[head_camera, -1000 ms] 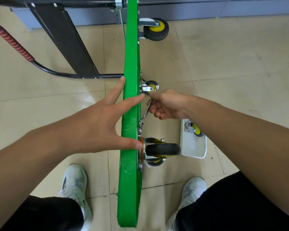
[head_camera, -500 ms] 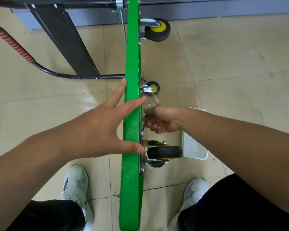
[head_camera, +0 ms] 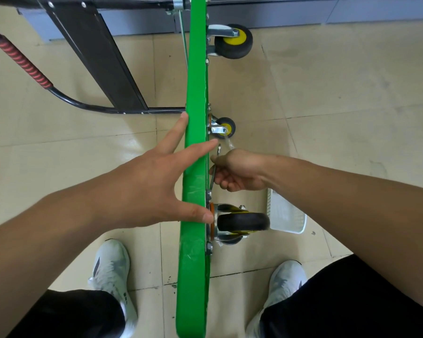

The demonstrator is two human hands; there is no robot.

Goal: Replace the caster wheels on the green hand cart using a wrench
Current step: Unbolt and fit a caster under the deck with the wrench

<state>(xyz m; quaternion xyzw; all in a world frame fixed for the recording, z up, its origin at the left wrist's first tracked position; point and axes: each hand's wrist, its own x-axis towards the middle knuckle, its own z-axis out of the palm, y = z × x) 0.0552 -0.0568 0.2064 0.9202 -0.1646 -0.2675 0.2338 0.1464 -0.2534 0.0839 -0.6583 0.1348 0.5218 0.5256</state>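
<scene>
The green hand cart (head_camera: 195, 93) stands on its side edge, its deck seen edge-on down the middle of the head view. My left hand (head_camera: 147, 181) lies over the deck's top edge with fingers spread and thumb by the near caster wheel (head_camera: 243, 222). My right hand (head_camera: 237, 170) grips a slim metal wrench (head_camera: 214, 173) whose lower end sits at a bolt on the cart's underside just above that caster. A smaller caster (head_camera: 224, 128) and a far wheel (head_camera: 233, 41) stick out to the right.
A white plastic basket (head_camera: 287, 215) sits on the tiled floor right of the near caster. The cart's black folded handle with a red grip (head_camera: 25, 63) lies to the left. My two white shoes (head_camera: 111, 267) flank the deck. A grey wall base runs along the top.
My right hand has dropped from the small caster down towards the near caster, bringing the wrench closer along the deck's underside. My left hand has kept its place on the deck.
</scene>
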